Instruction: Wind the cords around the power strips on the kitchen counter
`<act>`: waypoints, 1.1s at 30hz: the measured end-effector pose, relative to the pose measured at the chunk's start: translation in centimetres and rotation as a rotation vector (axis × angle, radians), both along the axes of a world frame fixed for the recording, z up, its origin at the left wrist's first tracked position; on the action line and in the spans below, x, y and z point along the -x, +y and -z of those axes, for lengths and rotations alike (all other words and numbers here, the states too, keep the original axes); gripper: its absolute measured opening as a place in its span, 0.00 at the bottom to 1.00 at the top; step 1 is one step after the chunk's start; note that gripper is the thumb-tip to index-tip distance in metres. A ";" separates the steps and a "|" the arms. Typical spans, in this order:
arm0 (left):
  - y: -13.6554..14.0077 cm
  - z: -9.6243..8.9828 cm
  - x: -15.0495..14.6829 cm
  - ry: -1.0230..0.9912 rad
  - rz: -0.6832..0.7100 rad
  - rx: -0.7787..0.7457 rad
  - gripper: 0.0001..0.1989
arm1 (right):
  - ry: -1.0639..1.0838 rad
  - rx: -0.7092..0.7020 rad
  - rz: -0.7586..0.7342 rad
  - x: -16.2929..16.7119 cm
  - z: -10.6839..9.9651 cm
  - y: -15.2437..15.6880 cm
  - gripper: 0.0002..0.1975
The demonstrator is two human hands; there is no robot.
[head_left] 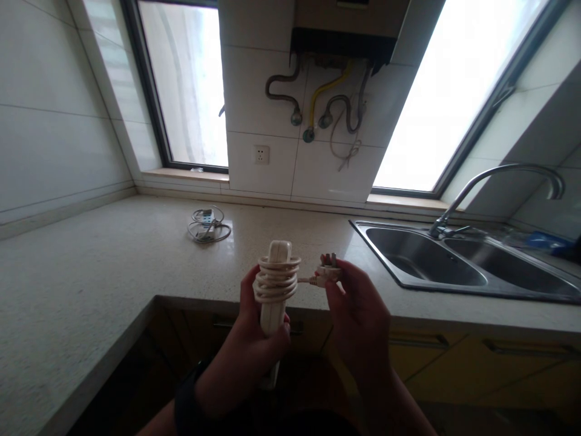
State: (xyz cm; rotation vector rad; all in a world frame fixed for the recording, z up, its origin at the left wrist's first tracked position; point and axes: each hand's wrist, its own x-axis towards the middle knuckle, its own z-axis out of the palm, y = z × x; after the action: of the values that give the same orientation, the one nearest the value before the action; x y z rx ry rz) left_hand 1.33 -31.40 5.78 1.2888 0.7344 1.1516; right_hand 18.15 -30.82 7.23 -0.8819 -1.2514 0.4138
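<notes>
My left hand (261,339) is wrapped round a white power strip (273,318), held upright in front of the counter edge. The strip's white cord (278,281) is coiled several turns about its upper part. From the coil a short length runs right to the plug (327,272). My right hand (361,315) pinches this plug between thumb and fingers, its metal prongs pointing up. The lower part of the strip is partly covered by my left hand.
On the counter (113,260) lies another white power strip with a looped cord (209,225). A double steel sink (422,257) with a curved faucet (490,175) is at the right. A wall socket (261,154) sits below the water heater (347,30) and its pipes.
</notes>
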 end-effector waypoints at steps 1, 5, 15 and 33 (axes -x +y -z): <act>0.0 0.1 0.0 -0.027 0.016 -0.006 0.41 | 0.047 0.024 -0.004 -0.2 -0.3 0.2 0.15; 0.0 0.5 0.2 -0.179 0.094 0.061 0.40 | 0.232 0.137 -0.010 -1.1 -0.2 0.7 0.17; -0.6 -0.4 0.6 -0.388 0.219 0.285 0.22 | 0.440 0.134 -0.099 -1.5 0.6 -1.1 0.15; -0.6 -0.2 0.5 -0.358 0.255 0.292 0.20 | -0.133 0.009 0.109 -3.2 1.8 -4.4 0.19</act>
State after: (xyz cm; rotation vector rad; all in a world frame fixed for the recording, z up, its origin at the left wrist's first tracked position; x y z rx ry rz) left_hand 0.88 -32.01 5.96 0.8720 0.4374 0.9891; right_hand 21.31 -35.23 5.45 -0.9940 -1.3171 0.2779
